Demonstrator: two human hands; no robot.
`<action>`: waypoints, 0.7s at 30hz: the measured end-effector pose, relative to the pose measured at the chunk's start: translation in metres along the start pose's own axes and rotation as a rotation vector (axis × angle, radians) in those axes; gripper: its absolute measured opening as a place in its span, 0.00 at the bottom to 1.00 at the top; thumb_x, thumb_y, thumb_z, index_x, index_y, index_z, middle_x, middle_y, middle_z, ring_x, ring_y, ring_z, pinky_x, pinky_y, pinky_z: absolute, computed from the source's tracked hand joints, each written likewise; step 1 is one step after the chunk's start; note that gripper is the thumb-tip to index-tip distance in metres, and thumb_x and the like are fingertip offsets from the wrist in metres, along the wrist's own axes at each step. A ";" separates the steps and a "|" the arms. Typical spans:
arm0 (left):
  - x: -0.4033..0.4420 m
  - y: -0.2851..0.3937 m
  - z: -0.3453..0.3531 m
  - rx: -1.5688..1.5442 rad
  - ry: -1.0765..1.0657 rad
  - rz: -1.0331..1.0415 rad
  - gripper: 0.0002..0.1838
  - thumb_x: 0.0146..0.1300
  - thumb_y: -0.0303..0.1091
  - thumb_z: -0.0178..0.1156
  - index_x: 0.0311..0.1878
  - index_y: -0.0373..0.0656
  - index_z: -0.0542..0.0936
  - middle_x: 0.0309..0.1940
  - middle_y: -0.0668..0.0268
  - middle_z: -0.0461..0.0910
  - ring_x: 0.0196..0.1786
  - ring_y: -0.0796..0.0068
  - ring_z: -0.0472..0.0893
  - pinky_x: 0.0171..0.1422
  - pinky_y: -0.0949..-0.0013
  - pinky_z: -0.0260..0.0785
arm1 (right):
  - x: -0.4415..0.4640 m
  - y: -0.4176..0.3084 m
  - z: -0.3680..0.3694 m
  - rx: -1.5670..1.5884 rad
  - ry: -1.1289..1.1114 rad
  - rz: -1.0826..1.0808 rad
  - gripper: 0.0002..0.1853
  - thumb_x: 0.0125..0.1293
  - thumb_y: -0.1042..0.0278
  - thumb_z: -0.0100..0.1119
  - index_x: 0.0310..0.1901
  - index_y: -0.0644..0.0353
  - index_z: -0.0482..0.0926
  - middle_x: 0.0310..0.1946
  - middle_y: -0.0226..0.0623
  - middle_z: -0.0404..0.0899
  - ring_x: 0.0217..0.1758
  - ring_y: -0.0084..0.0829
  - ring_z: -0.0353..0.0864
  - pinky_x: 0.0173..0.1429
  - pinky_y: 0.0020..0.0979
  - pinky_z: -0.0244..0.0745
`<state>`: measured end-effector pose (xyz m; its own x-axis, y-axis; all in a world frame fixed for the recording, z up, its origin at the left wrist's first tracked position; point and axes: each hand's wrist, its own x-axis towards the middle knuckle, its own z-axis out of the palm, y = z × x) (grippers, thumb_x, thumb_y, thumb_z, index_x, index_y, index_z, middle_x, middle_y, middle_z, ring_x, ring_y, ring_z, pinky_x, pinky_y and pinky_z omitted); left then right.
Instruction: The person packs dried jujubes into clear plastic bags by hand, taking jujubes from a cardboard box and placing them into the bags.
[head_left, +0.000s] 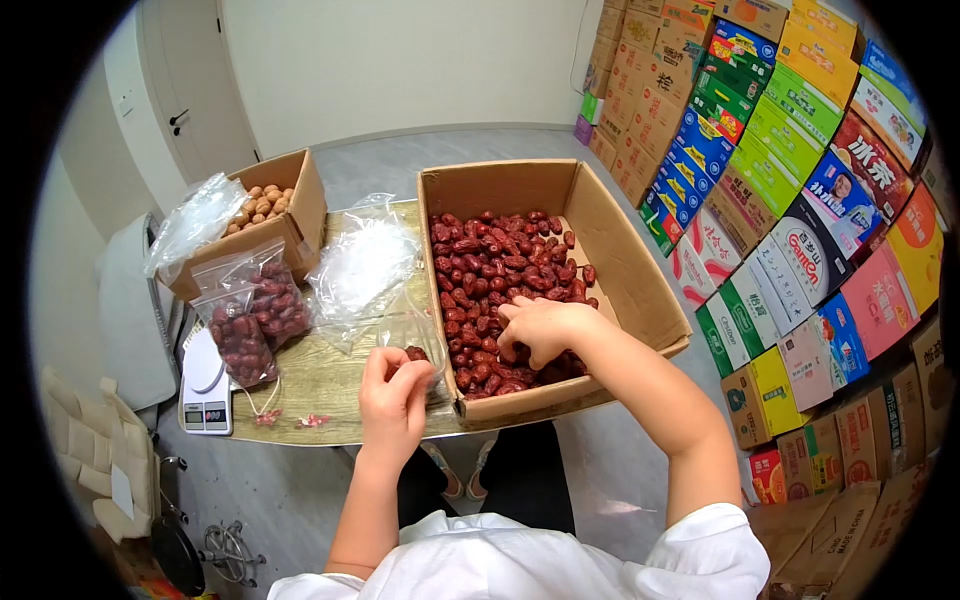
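My left hand (398, 392) pinches the edge of a clear plastic bag (402, 330) over the table, just left of the big carton. A dark red date (416, 353) shows at its fingertips, apparently inside the bag. Inside the open cardboard box (635, 300), my right hand (540, 330) reaches down into a heap of dried red dates (500, 265). Its fingers curl around some of them, and the fingertips are partly hidden. A pile of empty clear bags (365, 255) lies beyond my left hand.
On the left stand two filled bags of dates (240, 345) beside a white kitchen scale (207, 385). Behind them is a carton of walnuts (262, 205) with plastic bags over its side. Stacked boxes (790, 220) line the right; a beige chair (105, 450) stands at left.
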<state>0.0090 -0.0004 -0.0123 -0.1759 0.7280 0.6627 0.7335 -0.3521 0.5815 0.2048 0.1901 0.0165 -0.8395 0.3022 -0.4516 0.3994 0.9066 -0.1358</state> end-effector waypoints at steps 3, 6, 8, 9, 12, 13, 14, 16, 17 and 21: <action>0.001 0.000 -0.001 0.005 0.000 0.012 0.10 0.52 0.17 0.66 0.37 0.40 0.82 0.34 0.59 0.71 0.36 0.59 0.75 0.40 0.62 0.69 | 0.002 0.002 0.004 -0.018 -0.011 0.033 0.21 0.43 0.70 0.74 0.44 0.44 0.87 0.54 0.38 0.71 0.62 0.43 0.68 0.63 0.43 0.72; 0.001 0.000 -0.001 -0.004 0.000 0.000 0.10 0.52 0.17 0.66 0.37 0.40 0.82 0.34 0.59 0.71 0.36 0.59 0.75 0.40 0.62 0.69 | 0.004 0.005 0.007 0.013 -0.034 0.077 0.21 0.46 0.72 0.75 0.45 0.45 0.87 0.54 0.39 0.71 0.63 0.44 0.69 0.64 0.43 0.73; 0.001 0.001 -0.001 -0.010 0.000 -0.005 0.10 0.51 0.17 0.66 0.37 0.40 0.82 0.34 0.59 0.71 0.36 0.59 0.75 0.40 0.62 0.69 | 0.004 0.007 0.006 0.030 -0.038 0.098 0.20 0.48 0.72 0.75 0.46 0.46 0.86 0.55 0.40 0.71 0.64 0.45 0.69 0.64 0.43 0.73; 0.001 0.001 -0.002 -0.015 0.002 -0.012 0.10 0.51 0.17 0.66 0.37 0.40 0.82 0.34 0.59 0.71 0.36 0.59 0.75 0.40 0.62 0.70 | 0.002 0.008 0.005 0.067 -0.004 0.136 0.22 0.49 0.71 0.75 0.48 0.47 0.86 0.58 0.42 0.71 0.63 0.46 0.71 0.65 0.43 0.74; 0.001 -0.001 -0.003 -0.008 0.004 -0.006 0.11 0.51 0.17 0.66 0.38 0.40 0.82 0.34 0.59 0.71 0.36 0.60 0.75 0.40 0.62 0.70 | 0.000 0.010 0.001 0.149 0.023 0.221 0.23 0.51 0.68 0.76 0.52 0.49 0.85 0.62 0.45 0.70 0.62 0.48 0.75 0.64 0.43 0.76; 0.001 0.000 -0.003 -0.008 0.003 -0.006 0.11 0.51 0.17 0.66 0.38 0.40 0.82 0.34 0.59 0.71 0.36 0.60 0.75 0.40 0.62 0.70 | -0.001 0.010 0.000 0.194 0.016 0.274 0.23 0.53 0.67 0.76 0.53 0.50 0.84 0.62 0.46 0.69 0.61 0.49 0.77 0.63 0.43 0.77; 0.001 0.000 -0.003 -0.007 0.000 -0.007 0.11 0.51 0.17 0.66 0.38 0.40 0.82 0.34 0.59 0.71 0.37 0.60 0.75 0.40 0.62 0.70 | -0.003 0.009 -0.002 0.193 0.032 0.279 0.23 0.54 0.66 0.76 0.54 0.51 0.84 0.61 0.46 0.72 0.59 0.48 0.80 0.63 0.43 0.77; 0.002 0.000 -0.003 -0.007 -0.004 -0.007 0.11 0.51 0.17 0.66 0.38 0.40 0.82 0.34 0.59 0.71 0.37 0.60 0.75 0.40 0.62 0.70 | -0.002 0.009 -0.001 0.182 0.038 0.282 0.23 0.53 0.67 0.76 0.53 0.51 0.84 0.58 0.45 0.76 0.58 0.47 0.80 0.63 0.43 0.77; 0.001 0.000 -0.002 -0.006 -0.005 -0.008 0.11 0.51 0.17 0.66 0.38 0.40 0.82 0.35 0.59 0.71 0.37 0.60 0.75 0.41 0.62 0.70 | -0.002 0.010 0.000 0.170 0.044 0.284 0.24 0.52 0.67 0.76 0.53 0.52 0.84 0.55 0.44 0.80 0.58 0.45 0.81 0.62 0.43 0.78; 0.001 0.000 -0.003 0.002 -0.006 -0.013 0.10 0.51 0.17 0.66 0.38 0.39 0.82 0.35 0.59 0.71 0.37 0.59 0.75 0.41 0.61 0.70 | 0.007 0.023 0.010 0.119 0.033 0.227 0.24 0.50 0.69 0.76 0.51 0.53 0.84 0.47 0.41 0.85 0.56 0.42 0.83 0.60 0.42 0.78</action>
<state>0.0073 -0.0014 -0.0105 -0.1811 0.7361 0.6522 0.7325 -0.3415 0.5889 0.2118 0.2105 0.0018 -0.7339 0.5052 -0.4540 0.6181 0.7739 -0.1381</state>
